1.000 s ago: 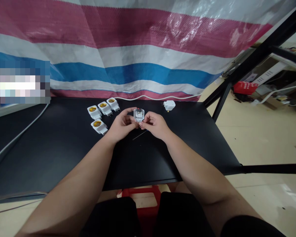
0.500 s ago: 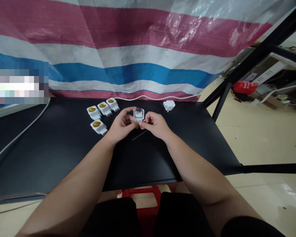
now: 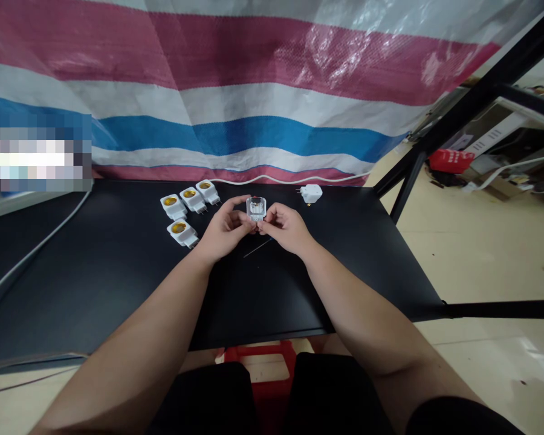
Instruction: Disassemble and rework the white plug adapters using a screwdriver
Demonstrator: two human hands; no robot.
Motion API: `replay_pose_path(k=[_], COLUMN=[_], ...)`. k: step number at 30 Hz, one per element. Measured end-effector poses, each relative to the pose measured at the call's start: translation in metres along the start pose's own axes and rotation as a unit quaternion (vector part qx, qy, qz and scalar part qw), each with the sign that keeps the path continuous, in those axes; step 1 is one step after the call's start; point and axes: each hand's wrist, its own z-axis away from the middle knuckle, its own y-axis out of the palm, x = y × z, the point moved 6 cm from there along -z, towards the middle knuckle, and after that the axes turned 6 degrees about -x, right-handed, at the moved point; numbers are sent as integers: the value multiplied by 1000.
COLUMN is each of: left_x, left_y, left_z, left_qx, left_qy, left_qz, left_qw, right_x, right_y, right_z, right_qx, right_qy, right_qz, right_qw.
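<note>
Over the middle of the black table, a small whitish plug housing (image 3: 256,208) is held up with its inner parts showing. My left hand (image 3: 229,229) is closed on its left side and lower edge, with thumb and fingers pinching. From the right, my right hand (image 3: 288,228) pinches at its lower right edge; whether a tiny part is between those fingertips is hidden. Below the hands lies a thin screwdriver (image 3: 256,248), its blue end partly under my right hand. Several white plug-in units, such as the nearest one (image 3: 181,232), with round gold faces, lie left of my left hand.
Another white plug unit (image 3: 311,193) lies at the back right, with a small brass-coloured bit (image 3: 309,205) beside it. A white cable (image 3: 272,177) runs along the table's back edge by the striped sheet (image 3: 254,133). Black frame bars (image 3: 417,163) stand at the right.
Little differs. Both hands still hold the plug housing in nearly the same place, with a very slight shift of the fingers and view.
</note>
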Motion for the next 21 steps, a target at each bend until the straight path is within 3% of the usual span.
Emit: replay_pose_path(k=[8,16,21], left_x=[0,-3,-1], left_y=[-1,-1,0], left_z=[0,1,0], left_qx=[8,6,-6], left_qy=[3,3,-5], left_qz=[-12,-11,5], left_qw=[1000,1000,1000], right_x=[3,4,5], right_y=[2,3,0], right_z=[0,1,3], right_qx=[8,7,-12], right_qy=[30,8,-20], right_qz=[-9,-29,55], right_qw=[999,1000,998])
